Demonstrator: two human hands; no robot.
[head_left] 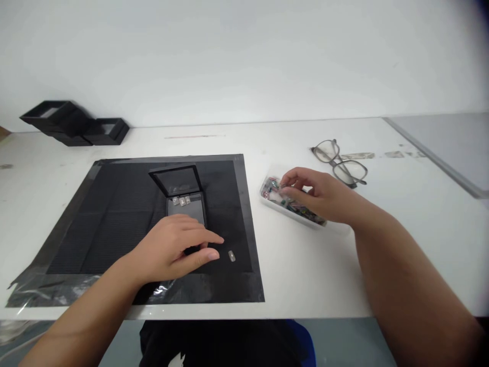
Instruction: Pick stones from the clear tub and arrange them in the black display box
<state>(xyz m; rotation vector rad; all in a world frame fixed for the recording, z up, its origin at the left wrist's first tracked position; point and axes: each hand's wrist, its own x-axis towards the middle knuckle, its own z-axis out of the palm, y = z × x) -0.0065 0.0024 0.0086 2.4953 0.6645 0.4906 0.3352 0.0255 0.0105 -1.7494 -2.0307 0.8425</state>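
My left hand (171, 250) rests over the black mat (114, 214) with thumb and index finger apart and nothing seen between them. Just beyond it stands a small black box (198, 211), its lid with a clear window (176, 181) raised. A few small silvery pieces with symbols (182, 202) sit in a row along the box's back; my hand covers its front. Right of my left fingertips lies one loose silvery piece (232, 256). My right hand (313, 191) reaches into a clear plastic tray (290, 214) of small colourful pieces, fingers pinched; what they hold is too small to name.
Glasses (340, 163) lie behind my right hand. Stacked black boxes (61, 120) and another black box (107, 131) stand at the back left, near the wall. Shiny tape borders the mat. A grey panel (451, 148) lies at the far right.
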